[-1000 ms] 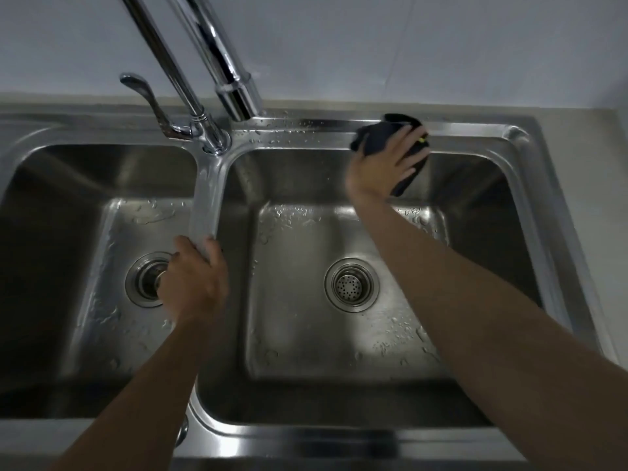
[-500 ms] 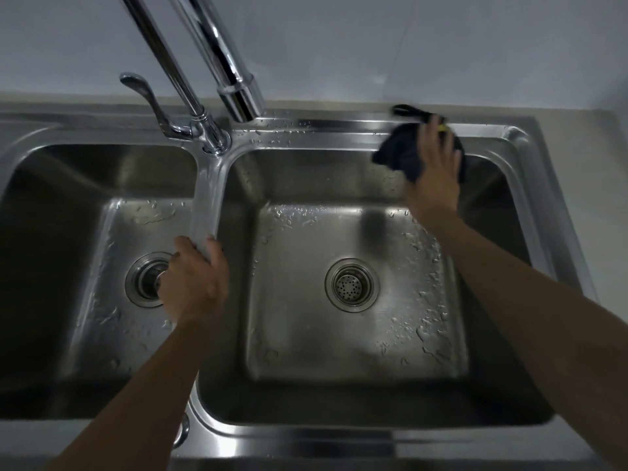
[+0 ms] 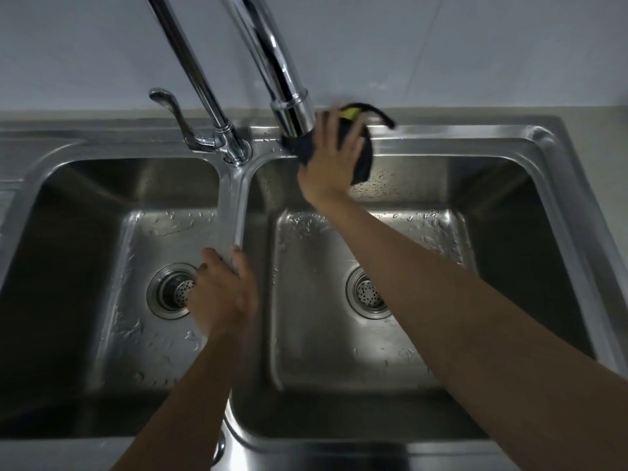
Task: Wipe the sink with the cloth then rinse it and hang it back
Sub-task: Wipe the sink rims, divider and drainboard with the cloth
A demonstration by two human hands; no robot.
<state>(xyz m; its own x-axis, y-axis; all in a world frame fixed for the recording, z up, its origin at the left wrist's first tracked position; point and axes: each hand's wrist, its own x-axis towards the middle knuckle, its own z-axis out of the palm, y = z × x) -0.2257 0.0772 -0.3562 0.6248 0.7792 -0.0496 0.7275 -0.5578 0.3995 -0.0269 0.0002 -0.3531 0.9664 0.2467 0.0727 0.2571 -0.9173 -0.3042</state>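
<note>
Pressing a dark cloth [image 3: 363, 157] flat against the back rim of the sink [image 3: 475, 144] with the right hand [image 3: 331, 161], fingers spread wide over the fabric rather than curled round it, palm pinning it where the rim meets the back wall of the right basin. Showing a yellow patch on the cloth at its top edge, and a dark strap or corner trailing off to the right along the rim; blurring slightly there. Sitting just right of the thick tap [image 3: 272, 66], with the cloth's left edge touching or nearly touching the tap's base. Resting the left hand [image 3: 222, 294] on the divider [image 3: 234, 205] between the two basins, fingers curled over its left side toward the left basin, thumb lying along the ridge, gripping nothing but the steel. Standing left of the thick tap, a thinner tap [image 3: 190, 66] with a curved lever [image 3: 170, 110] at the head of the divider. Glistening with water drops on both basin floors and on the right basin's back wall under the cloth. Lying in each basin floor, a round strainer: left drain [image 3: 171, 290] partly hidden by the left hand, right drain [image 3: 368, 292] partly hidden by the right forearm. Running behind the sink, a strip of grey surface [image 3: 509, 112] below a pale wall [image 3: 441, 45].
</note>
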